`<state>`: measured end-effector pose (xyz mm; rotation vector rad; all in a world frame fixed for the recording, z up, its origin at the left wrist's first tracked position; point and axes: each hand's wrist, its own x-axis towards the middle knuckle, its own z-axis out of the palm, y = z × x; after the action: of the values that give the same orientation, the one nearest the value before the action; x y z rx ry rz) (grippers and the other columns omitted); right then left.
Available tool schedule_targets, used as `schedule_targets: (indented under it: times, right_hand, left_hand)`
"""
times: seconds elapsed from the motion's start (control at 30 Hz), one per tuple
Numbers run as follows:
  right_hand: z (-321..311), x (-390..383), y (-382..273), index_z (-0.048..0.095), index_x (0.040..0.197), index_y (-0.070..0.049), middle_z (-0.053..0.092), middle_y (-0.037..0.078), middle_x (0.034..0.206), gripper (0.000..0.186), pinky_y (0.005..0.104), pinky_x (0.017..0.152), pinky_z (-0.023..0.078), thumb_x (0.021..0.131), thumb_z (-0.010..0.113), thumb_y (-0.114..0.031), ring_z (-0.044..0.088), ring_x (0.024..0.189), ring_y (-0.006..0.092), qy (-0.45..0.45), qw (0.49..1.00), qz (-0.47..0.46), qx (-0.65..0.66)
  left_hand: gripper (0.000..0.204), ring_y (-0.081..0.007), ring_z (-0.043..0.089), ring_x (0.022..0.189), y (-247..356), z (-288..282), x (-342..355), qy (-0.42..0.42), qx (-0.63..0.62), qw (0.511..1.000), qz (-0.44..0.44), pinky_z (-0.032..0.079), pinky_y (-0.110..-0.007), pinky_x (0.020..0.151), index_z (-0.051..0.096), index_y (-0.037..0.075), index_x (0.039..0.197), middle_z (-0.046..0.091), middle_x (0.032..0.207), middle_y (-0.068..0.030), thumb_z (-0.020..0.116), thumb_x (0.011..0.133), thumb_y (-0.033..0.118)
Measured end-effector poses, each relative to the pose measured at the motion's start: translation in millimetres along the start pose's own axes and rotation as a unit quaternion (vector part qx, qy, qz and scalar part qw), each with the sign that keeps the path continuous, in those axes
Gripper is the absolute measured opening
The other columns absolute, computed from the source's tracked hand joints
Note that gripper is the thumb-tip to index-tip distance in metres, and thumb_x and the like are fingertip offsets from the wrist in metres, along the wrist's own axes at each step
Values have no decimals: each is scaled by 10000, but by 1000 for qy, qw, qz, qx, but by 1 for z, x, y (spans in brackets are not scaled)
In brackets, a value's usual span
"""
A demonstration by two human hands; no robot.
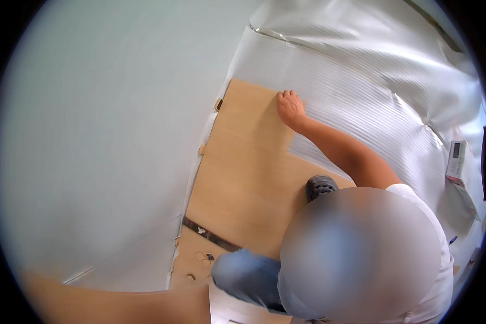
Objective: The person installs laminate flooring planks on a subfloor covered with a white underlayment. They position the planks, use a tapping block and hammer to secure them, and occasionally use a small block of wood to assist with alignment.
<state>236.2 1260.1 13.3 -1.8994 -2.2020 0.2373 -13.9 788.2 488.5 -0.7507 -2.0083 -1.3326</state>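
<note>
Neither my left hand nor my right hand shows. A light wood-coloured board [124, 308] fills the lower left corner close to me, blurred; what holds it, if anything, is out of sight. Beyond it a co-worker [443, 259] in a white shirt and jeans crouches on the floor, the head blurred out. That person's bare right arm [345, 148] stretches forward, and the hand [290, 108] rests on the right edge of the laid wood flooring planks [248, 156]. The other hand is hidden. A dark shoe [321, 187] stands on the planks.
Silvery ribbed underlay [351, 81] covers the floor to the right, wrinkled at the far side. Small spacers [202, 149] sit between planks and pale wall [108, 124]. A dark flat bar [210, 235] and small wood pieces [202, 256] lie by the knee; a box [457, 162] stands right.
</note>
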Motion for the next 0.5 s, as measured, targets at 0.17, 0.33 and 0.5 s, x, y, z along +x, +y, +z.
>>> schedule_targets:
  times: [0.17,0.33,0.5]
  right_hand:
    - [-18,19,5,637,1049,-5,672,186,1022,189,482,868,493,928,533,-107,624,998,351,-4,1000,19,21]
    - [-23,62,35,670,1015,-20,714,197,1080,217,513,850,504,974,531,-181,683,1021,383,-128,977,107,130]
    - [-36,74,50,728,1080,-39,730,169,1164,341,494,889,530,1022,525,-307,684,1098,369,-206,957,59,195]
  left_hand:
    - [468,-312,572,1230,68,78,-5,99,-144,984,-12,390,-456,1133,634,-34,1303,639,1328,-161,678,953,274]
    - [407,-352,534,1277,82,106,-14,71,-254,964,-12,368,-574,1131,656,3,1264,644,1313,-151,668,939,247]
    - [315,-354,577,1194,111,147,-31,44,-265,963,-26,420,-595,1055,680,49,1179,661,1247,-148,643,969,280]
